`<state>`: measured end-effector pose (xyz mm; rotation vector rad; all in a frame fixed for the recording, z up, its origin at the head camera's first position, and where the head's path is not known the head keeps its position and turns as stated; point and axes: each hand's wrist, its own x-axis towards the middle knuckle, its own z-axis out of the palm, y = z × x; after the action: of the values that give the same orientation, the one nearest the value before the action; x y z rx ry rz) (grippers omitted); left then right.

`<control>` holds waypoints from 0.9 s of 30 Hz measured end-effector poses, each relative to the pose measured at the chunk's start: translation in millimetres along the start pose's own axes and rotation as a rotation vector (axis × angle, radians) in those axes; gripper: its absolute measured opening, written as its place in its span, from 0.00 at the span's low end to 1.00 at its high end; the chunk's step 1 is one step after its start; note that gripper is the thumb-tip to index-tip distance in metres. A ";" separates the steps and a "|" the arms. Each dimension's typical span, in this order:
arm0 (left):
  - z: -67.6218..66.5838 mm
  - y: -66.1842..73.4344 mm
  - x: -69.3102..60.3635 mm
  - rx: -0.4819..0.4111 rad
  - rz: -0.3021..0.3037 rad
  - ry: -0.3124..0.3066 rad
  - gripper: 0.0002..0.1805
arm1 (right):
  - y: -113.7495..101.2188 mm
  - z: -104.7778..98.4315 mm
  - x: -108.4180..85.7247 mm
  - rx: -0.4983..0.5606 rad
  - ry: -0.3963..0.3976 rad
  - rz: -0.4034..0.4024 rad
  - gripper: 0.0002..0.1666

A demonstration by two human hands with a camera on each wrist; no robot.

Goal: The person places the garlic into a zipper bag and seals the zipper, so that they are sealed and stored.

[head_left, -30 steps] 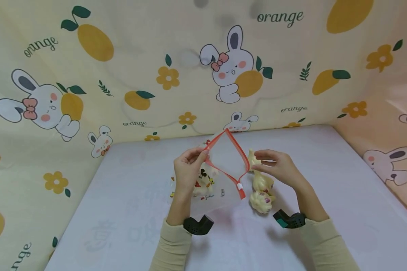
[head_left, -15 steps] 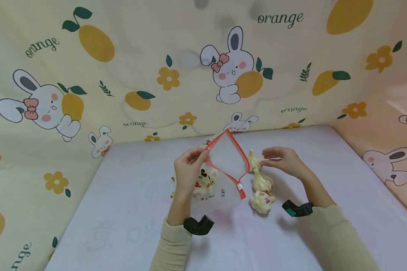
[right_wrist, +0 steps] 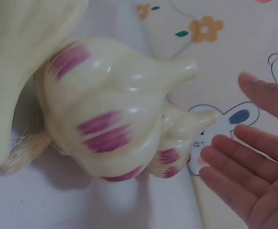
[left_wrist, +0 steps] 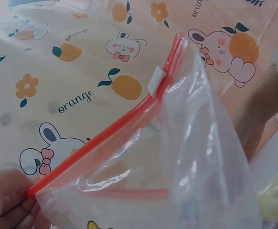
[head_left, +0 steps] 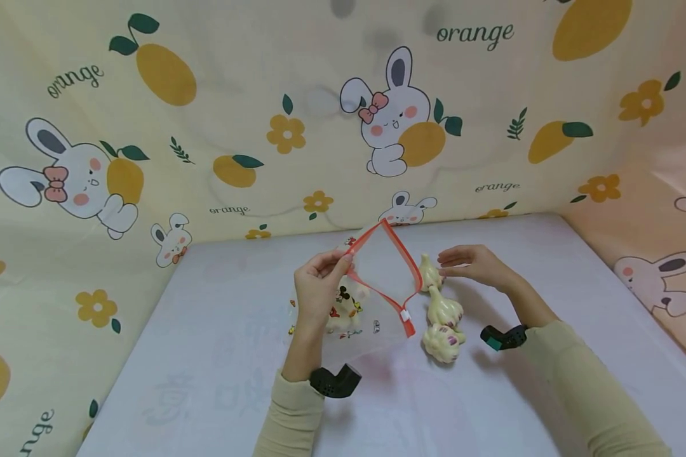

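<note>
My left hand (head_left: 319, 285) pinches the red-edged mouth of a clear zip bag (head_left: 371, 339) printed with cartoon figures. The mouth gapes in a diamond shape, with a white slider (left_wrist: 156, 81) near one end of the zip. Something pale shows through the print, its kind unclear. To the right of the bag, garlic bulbs lie in a row: a far one (head_left: 430, 274), a middle one (head_left: 444, 310) and a near one (head_left: 441, 343). They look glossy, with purple streaks. My right hand (head_left: 477, 263) is beside the far bulb, its fingers (right_wrist: 241, 167) extended and holding nothing.
A white cloth (head_left: 217, 355) covers the table. Behind it and at the right hangs a patterned curtain (head_left: 320, 82) with rabbits and oranges. Black cameras sit on both wrists, the left camera (head_left: 336, 381) near the bag's lower side.
My right hand has drawn back to the right, away from the bag's edge, and now stays by the far garlic bulb. The left hand and the bag have barely moved.
</note>
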<state>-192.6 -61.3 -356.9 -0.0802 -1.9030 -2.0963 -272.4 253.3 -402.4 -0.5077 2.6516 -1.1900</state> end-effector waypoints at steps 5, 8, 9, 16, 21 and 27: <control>-0.8 -1.6 -0.6 0.001 0.033 -0.005 0.10 | 2.8 1.2 5.5 0.046 -0.006 0.047 0.29; -0.9 -2.5 -0.4 0.002 0.037 -0.006 0.10 | 5.1 2.2 9.0 0.070 -0.008 0.066 0.28; -0.9 -2.4 -0.4 0.002 0.031 -0.007 0.10 | 5.8 2.6 10.1 0.078 -0.011 0.070 0.28; -0.6 0.5 -0.2 0.009 -0.021 -0.001 0.10 | 10.4 3.8 15.9 0.122 -0.012 0.092 0.30; -0.6 -0.2 0.0 0.005 -0.020 0.001 0.09 | 11.4 3.8 18.5 0.147 -0.007 0.100 0.31; -0.7 -0.6 0.3 0.002 -0.015 0.005 0.09 | 14.4 4.2 22.0 0.152 -0.003 0.113 0.32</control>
<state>-193.0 -62.0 -357.4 -0.0603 -1.9089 -2.1017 -294.6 250.9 -416.7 -0.3293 2.5247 -1.3404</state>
